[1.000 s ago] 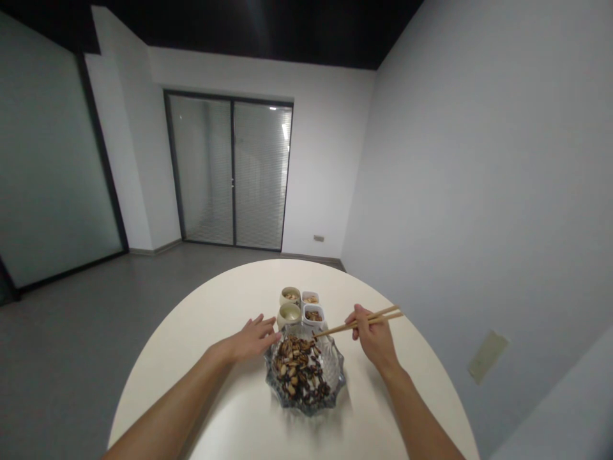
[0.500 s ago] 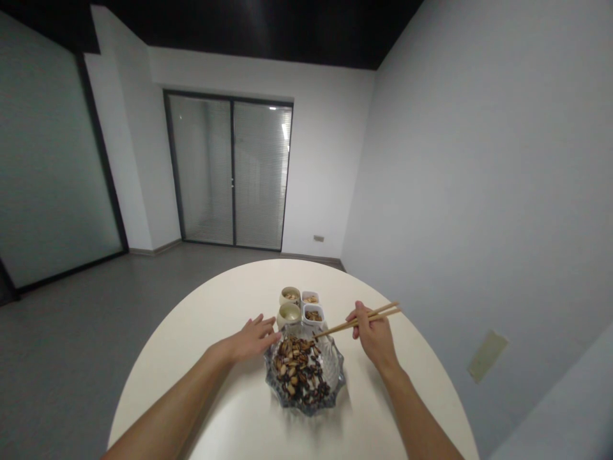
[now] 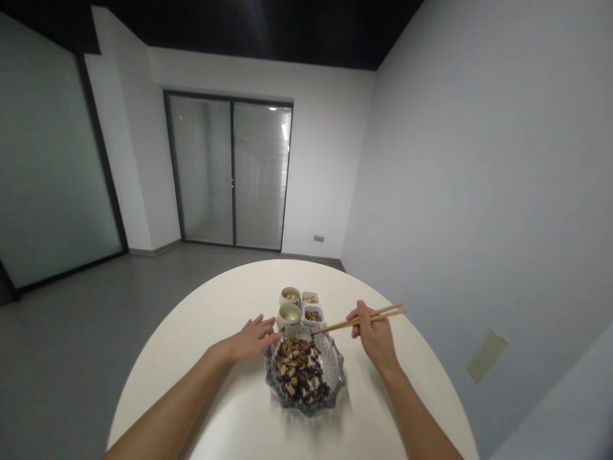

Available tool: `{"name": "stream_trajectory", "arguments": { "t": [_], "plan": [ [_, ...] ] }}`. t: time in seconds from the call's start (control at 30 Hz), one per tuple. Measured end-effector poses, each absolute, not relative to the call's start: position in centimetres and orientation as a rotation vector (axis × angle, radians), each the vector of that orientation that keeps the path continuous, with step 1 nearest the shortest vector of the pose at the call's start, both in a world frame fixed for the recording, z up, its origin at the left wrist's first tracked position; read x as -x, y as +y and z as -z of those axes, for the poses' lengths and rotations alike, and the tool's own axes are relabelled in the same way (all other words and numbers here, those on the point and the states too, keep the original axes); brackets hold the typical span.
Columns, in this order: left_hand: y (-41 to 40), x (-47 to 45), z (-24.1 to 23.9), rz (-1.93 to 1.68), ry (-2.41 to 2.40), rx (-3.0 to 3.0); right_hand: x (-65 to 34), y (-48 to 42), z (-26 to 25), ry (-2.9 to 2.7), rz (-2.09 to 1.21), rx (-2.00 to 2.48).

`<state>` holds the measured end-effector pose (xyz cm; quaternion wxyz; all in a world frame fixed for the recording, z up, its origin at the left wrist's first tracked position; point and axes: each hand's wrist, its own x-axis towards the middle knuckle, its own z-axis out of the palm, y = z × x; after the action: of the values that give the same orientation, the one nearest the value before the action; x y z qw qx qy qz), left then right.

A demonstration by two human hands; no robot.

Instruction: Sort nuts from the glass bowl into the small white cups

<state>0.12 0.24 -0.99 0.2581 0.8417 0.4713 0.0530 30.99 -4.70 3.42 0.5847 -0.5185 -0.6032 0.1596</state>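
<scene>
My right hand is closed around a pair of wooden chopsticks. Their tips are over the far inner side of a scalloped glass bowl, close together; a small dark piece seems to be at them, too small to be sure of. Dark seeds and larger tan nuts or seeds lie in the bowl. My left hand rests with fingers spread at the bowl's left rim. Just behind the bowl stand two cream cups and two small white dishes; brown pieces fill the nearer dish.
Everything stands on a round white table. A white wall runs close along the right, with a pale plate on it. Glass doors are in the far wall.
The chopstick tips have moved slightly left and away from me, toward the bowl's far rim. My left hand and the bowl have stayed in place.
</scene>
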Motion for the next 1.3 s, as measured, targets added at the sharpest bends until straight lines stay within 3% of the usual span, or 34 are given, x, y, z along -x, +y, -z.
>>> {"name": "stream_trajectory", "arguments": {
  "t": [0.3,1.3],
  "plan": [
    [-0.3,-0.1,0.0,-0.141,1.284,-2.273,-30.4,-5.0,-3.7,-1.324,-0.291,1.163],
    [-0.3,-0.6,-0.3,-0.120,1.294,-2.278,-30.7,-3.6,-1.9,-1.434,-0.460,1.167]
  ]
}}
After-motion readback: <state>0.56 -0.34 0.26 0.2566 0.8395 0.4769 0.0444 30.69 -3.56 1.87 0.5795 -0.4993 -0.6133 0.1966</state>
